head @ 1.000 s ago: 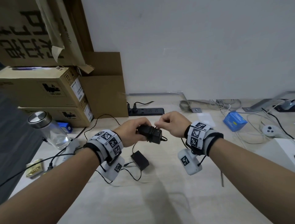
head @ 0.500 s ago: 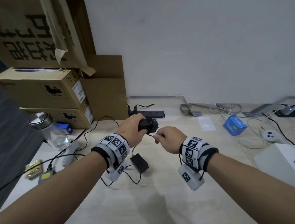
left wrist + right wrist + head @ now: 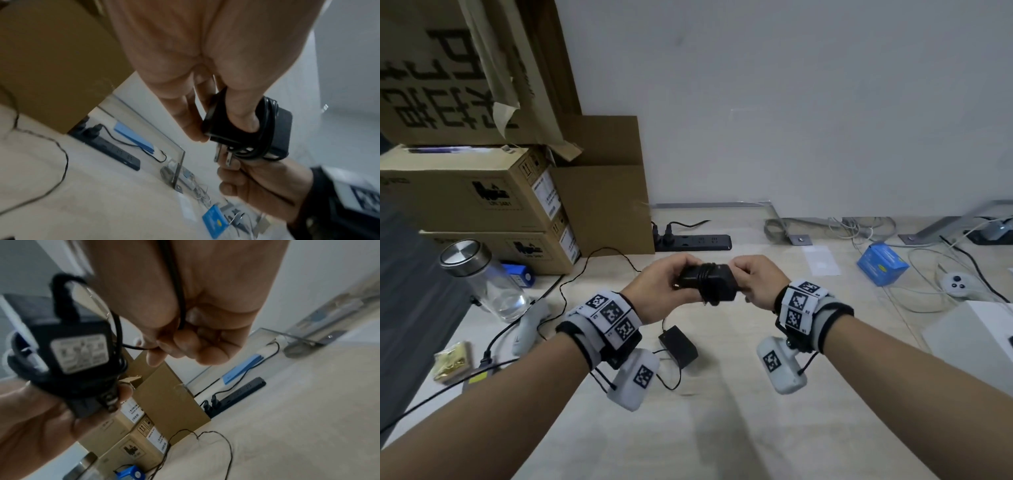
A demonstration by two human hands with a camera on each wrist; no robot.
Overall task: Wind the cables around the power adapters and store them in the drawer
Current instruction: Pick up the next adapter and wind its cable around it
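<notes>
My left hand [image 3: 654,291] curls its fingers [image 3: 191,123] round the black boxy power adapter [image 3: 714,284], covering its near end; my right hand [image 3: 756,282] pinches the thin black cable [image 3: 176,288]. Coils band the adapter's middle, prongs [image 3: 223,155] exposed, label blurred. It hangs above the pale wooden desk [image 3: 722,428], a second black adapter [image 3: 678,346] at 6 o'clock.

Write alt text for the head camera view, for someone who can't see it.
Two hands hold a black adapter above a pale desk, its cable wound around it; the left hand grips one end, the right hand the other. A second adapter lies below, with cardboard boxes, a jar and a power strip behind.
</notes>
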